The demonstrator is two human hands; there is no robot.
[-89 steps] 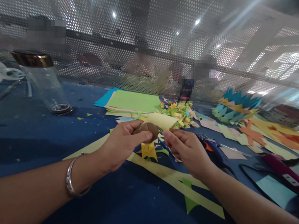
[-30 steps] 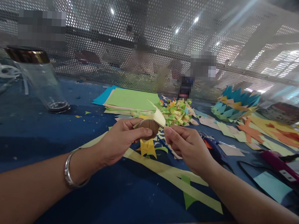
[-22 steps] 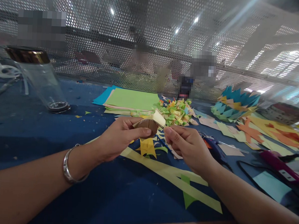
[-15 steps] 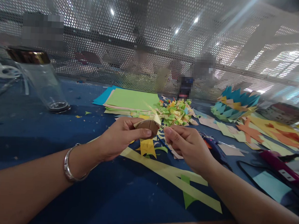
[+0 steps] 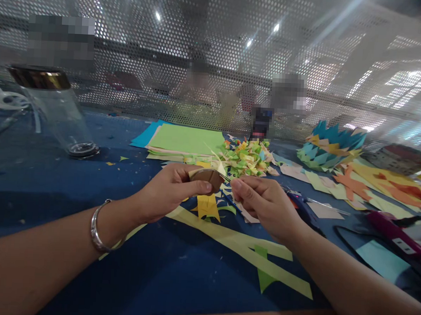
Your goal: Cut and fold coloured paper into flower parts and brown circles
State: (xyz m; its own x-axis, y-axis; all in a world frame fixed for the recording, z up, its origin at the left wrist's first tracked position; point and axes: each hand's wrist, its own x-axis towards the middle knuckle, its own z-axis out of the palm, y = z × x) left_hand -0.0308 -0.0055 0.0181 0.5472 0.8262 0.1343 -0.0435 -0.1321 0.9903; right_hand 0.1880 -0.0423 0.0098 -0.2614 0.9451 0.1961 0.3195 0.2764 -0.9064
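Left hand [image 5: 169, 190]: grip clamped on rounded brown piece [image 5: 211, 180], thumb across front face. Right hand [image 5: 263, 200]: fingertips together, apparently pinching thin dark piece [image 5: 225, 176]; too small to identify. Brown piece sits between hands, above desk [image 5: 183, 278], pale yellow paper [image 5: 221, 168] curling behind its right edge. Good technique, my read: steady left thumb, light right pinch, small moves, no crushing paper. Watch yellow strips [image 5: 224, 233] below; wrists could snag them.
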